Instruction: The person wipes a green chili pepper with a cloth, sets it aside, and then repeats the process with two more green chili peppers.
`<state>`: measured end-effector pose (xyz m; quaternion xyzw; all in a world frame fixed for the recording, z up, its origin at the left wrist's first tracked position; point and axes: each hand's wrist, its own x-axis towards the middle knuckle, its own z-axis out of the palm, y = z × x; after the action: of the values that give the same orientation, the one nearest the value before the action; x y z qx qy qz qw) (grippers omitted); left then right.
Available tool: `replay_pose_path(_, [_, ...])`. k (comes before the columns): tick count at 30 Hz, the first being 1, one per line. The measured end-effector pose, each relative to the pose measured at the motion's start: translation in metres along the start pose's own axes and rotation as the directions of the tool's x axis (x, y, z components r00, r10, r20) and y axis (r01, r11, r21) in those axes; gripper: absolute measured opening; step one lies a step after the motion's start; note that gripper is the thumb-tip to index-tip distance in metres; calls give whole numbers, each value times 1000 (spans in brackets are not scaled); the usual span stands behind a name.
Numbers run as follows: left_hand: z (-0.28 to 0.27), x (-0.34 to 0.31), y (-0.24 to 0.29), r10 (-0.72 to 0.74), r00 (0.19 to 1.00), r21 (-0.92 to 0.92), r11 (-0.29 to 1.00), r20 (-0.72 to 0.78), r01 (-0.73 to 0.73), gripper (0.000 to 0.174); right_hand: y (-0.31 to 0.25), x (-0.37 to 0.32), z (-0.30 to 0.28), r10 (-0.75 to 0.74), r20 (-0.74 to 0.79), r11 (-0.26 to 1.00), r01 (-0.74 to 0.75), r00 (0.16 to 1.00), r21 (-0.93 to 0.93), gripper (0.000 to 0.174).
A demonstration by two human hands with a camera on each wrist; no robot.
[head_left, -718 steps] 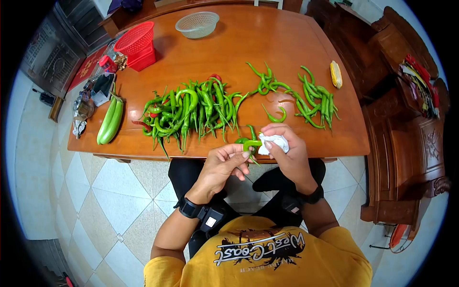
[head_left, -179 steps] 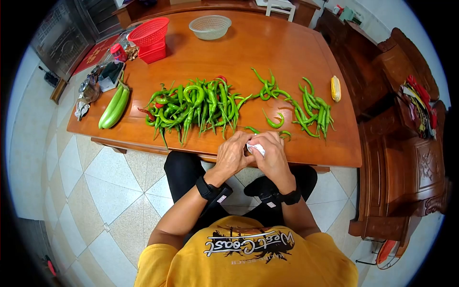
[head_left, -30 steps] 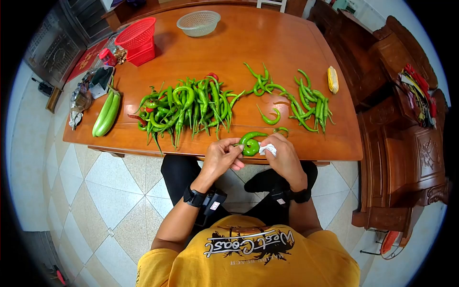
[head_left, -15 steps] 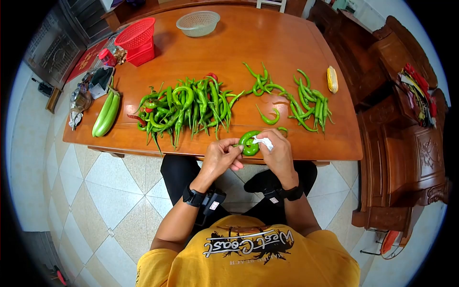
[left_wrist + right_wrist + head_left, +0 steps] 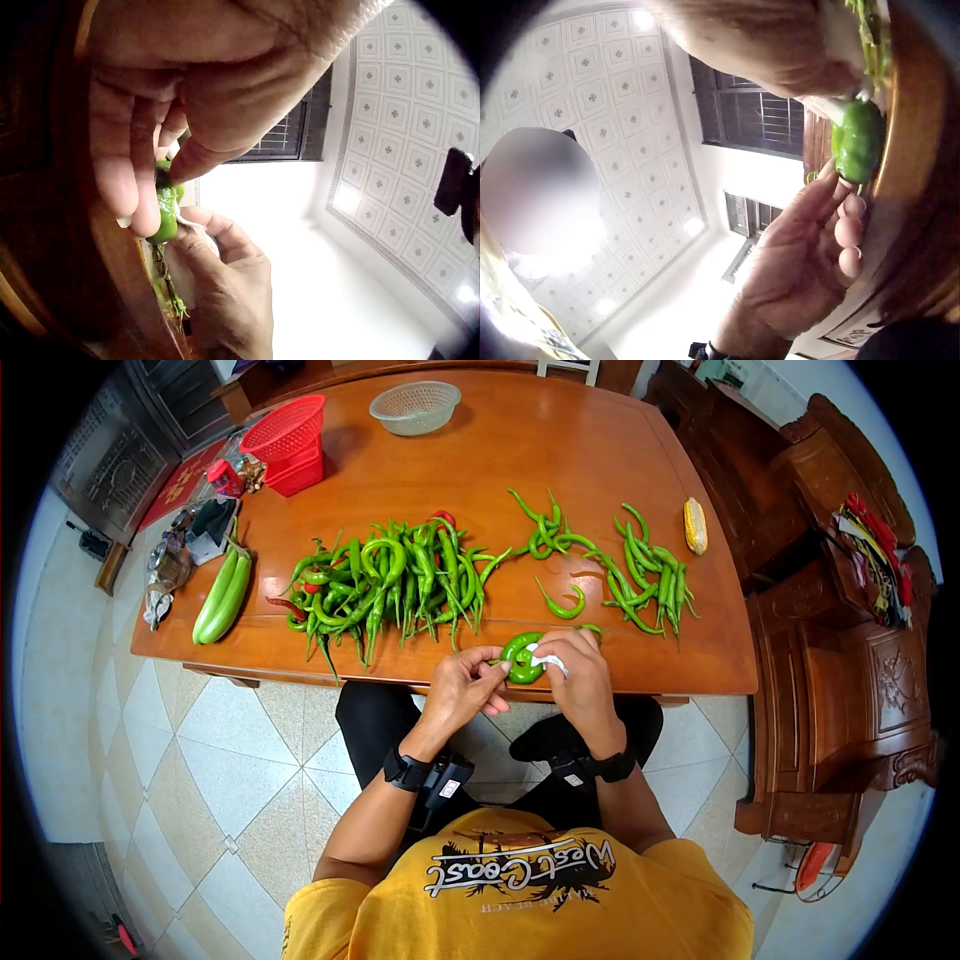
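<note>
At the table's front edge, my left hand (image 5: 462, 685) pinches a curled green chili pepper (image 5: 520, 657) between thumb and fingers. The pepper loops back on itself in the head view. From the other side, my right hand (image 5: 585, 682) holds a crumpled white tissue (image 5: 548, 661) against the pepper's right part. The left wrist view shows the glossy pepper (image 5: 166, 214) between both hands, with thin green stems hanging near it. In the right wrist view the pepper (image 5: 859, 142) sits at the left fingertips, and the right hand hides most of the tissue.
A large heap of green chili peppers (image 5: 390, 585) with a few red ones lies left of centre. Smaller groups of peppers (image 5: 650, 575) lie to the right, near a corn cob (image 5: 695, 526). A long green eggplant (image 5: 224, 596), red baskets (image 5: 288, 445) and a pale basket (image 5: 414, 410) stand farther off.
Over the last second the right hand has moved slightly left and up, bringing the tissue onto the pepper. The left hand stays put. Much earlier, the hands held a pepper and tissue similarly.
</note>
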<state>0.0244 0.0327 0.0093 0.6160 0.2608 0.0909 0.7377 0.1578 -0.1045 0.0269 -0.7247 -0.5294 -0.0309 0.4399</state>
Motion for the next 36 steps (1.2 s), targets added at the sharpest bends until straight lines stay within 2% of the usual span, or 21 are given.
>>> replay_pose_path(3, [-1,0,0,6,1000,23,1000,0,-6,32,-1,5,6,-43,6,999,43,999,7,21])
replay_pose_path(9, [-1,0,-1,11,1000,20,1000,11,-11,32,-6,14,4,-122,153,993,121,981,16,17])
replay_pose_path(15, [1,-2,2,8,1000,39,999,4,-8,32,1,9,1,-19,93,997,25,995,-66,19])
replay_pose_path(18, [1,-1,1,12,1000,46,999,-7,-12,32,4,5,-6,80,137,995,-72,987,-63,20])
replay_pose_path(21, [2,-2,2,21,1000,51,998,-18,-20,32,1,1,-12,179,210,977,-198,961,73,25])
replay_pose_path(24, [1,-2,1,29,999,46,999,-23,-28,32,-9,-5,-14,189,151,973,-206,970,102,27])
replay_pose_path(27, [2,-2,1,31,999,39,999,-28,-30,31,-16,-12,-13,197,159,971,-215,967,105,27])
replay_pose_path(31, [3,-3,3,35,999,39,999,-29,-34,31,-23,-19,-2,142,171,978,-165,975,131,20])
replay_pose_path(36, [1,0,-5,44,999,43,998,-23,-43,31,-32,-18,10,103,140,980,-125,985,155,21])
